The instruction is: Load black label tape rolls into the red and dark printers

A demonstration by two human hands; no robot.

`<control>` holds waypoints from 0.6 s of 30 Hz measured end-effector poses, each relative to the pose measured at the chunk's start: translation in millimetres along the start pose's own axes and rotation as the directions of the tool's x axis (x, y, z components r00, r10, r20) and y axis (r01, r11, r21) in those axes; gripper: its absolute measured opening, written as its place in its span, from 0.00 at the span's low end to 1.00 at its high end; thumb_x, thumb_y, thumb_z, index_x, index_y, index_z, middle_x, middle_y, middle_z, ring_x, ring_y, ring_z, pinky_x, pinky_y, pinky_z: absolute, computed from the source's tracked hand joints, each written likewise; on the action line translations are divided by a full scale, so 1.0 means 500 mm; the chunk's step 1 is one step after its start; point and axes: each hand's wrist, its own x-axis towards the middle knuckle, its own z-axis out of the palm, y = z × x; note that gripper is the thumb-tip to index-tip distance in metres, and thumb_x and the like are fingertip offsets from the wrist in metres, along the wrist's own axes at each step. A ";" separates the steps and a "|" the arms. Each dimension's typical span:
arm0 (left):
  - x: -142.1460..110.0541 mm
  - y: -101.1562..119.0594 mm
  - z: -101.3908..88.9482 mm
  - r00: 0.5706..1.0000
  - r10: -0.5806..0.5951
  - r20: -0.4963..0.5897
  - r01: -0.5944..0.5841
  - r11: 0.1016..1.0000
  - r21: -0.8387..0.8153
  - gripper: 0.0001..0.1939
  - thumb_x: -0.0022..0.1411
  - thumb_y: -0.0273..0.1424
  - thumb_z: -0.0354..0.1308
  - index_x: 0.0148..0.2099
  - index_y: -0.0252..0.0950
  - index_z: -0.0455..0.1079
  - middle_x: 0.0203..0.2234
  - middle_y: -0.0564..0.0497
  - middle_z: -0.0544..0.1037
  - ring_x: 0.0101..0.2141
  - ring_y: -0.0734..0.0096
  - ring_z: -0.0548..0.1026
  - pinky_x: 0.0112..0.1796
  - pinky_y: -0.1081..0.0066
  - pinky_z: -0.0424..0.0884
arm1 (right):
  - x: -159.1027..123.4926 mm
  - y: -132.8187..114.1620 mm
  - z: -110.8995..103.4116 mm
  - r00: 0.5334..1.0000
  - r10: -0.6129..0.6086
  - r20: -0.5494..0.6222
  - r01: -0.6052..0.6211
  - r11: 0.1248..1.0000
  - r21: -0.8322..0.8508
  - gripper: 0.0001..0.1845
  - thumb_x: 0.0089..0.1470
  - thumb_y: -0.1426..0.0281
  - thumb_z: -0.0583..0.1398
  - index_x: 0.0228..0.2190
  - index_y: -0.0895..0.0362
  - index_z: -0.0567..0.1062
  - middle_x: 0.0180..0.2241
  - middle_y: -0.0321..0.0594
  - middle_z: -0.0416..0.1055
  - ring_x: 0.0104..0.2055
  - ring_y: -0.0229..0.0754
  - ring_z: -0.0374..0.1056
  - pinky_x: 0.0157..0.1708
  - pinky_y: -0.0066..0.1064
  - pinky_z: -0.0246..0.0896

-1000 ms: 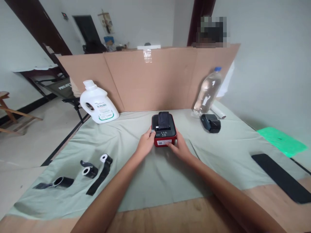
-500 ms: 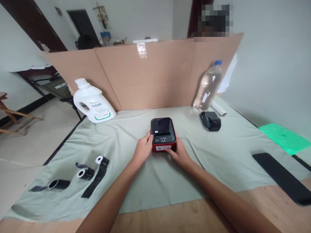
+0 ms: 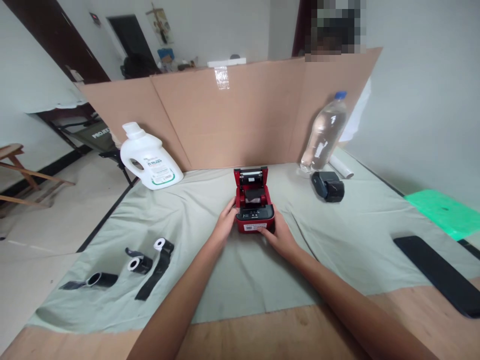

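A small red and black label printer (image 3: 254,218) stands on the pale green cloth (image 3: 210,260) in the middle of the table. Its lid is raised and a black roll shows inside. My left hand (image 3: 226,224) grips the printer's left side with the fingers curled on it. My right hand (image 3: 279,233) grips its front right corner, thumb on the front face. Three black rolls with white cores (image 3: 142,264) lie loose on the cloth at the left, well away from both hands.
A white detergent jug (image 3: 149,159) stands back left and a clear water bottle (image 3: 324,132) back right, before a cardboard screen (image 3: 232,115). A small black device (image 3: 329,186) and a white tube (image 3: 340,167) lie near the bottle. A green sheet (image 3: 444,214) and black slab (image 3: 438,272) lie at right.
The printer's lid, shut before, now stands raised and the inside shows. Both hands stay on the printer's sides. The camera view shifted slightly.
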 end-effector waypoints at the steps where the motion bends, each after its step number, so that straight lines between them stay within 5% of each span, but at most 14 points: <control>1: 0.003 -0.005 -0.002 1.000 0.024 -0.008 -0.024 0.999 0.025 0.31 0.62 0.33 0.55 0.68 0.42 0.64 0.65 0.47 0.68 0.62 0.58 0.68 0.60 0.61 0.66 | 0.000 0.000 0.000 1.000 0.000 0.000 0.000 1.000 0.002 0.44 0.59 0.59 0.63 0.69 0.53 0.50 0.66 0.52 0.60 0.67 0.59 0.57 0.65 0.56 0.54; 5: 0.015 -0.003 -0.019 0.973 0.230 0.014 -0.226 0.941 0.253 0.27 0.64 0.33 0.53 0.65 0.41 0.69 0.66 0.47 0.66 0.65 0.60 0.63 0.64 0.62 0.60 | 0.003 -0.001 -0.003 1.000 -0.018 0.004 0.018 1.000 0.001 0.43 0.60 0.59 0.63 0.69 0.52 0.50 0.66 0.52 0.60 0.67 0.58 0.57 0.65 0.56 0.54; 10: 0.035 0.054 -0.037 0.871 0.445 0.208 -0.485 0.709 0.512 0.19 0.71 0.38 0.49 0.55 0.41 0.77 0.55 0.46 0.77 0.59 0.61 0.70 0.62 0.61 0.62 | 0.003 0.002 -0.004 1.000 -0.026 0.010 0.026 1.000 0.002 0.43 0.59 0.60 0.63 0.69 0.50 0.51 0.65 0.50 0.61 0.66 0.58 0.59 0.64 0.55 0.56; 14: 0.080 0.127 -0.007 0.821 0.325 0.470 -0.571 0.472 0.672 0.16 0.69 0.36 0.53 0.51 0.43 0.80 0.46 0.49 0.83 0.47 0.61 0.78 0.51 0.63 0.72 | 0.002 0.004 -0.004 1.000 -0.006 -0.002 0.006 1.000 -0.009 0.45 0.59 0.58 0.64 0.69 0.50 0.50 0.63 0.51 0.63 0.64 0.59 0.60 0.62 0.56 0.58; 18: 0.127 0.173 0.065 0.775 0.008 0.632 -0.630 0.099 0.770 0.16 0.63 0.30 0.58 0.51 0.44 0.80 0.46 0.48 0.83 0.45 0.58 0.80 0.44 0.65 0.73 | 0.001 0.004 -0.006 1.000 -0.009 0.002 0.009 1.000 -0.011 0.44 0.59 0.58 0.64 0.69 0.51 0.51 0.64 0.51 0.62 0.65 0.59 0.60 0.63 0.56 0.58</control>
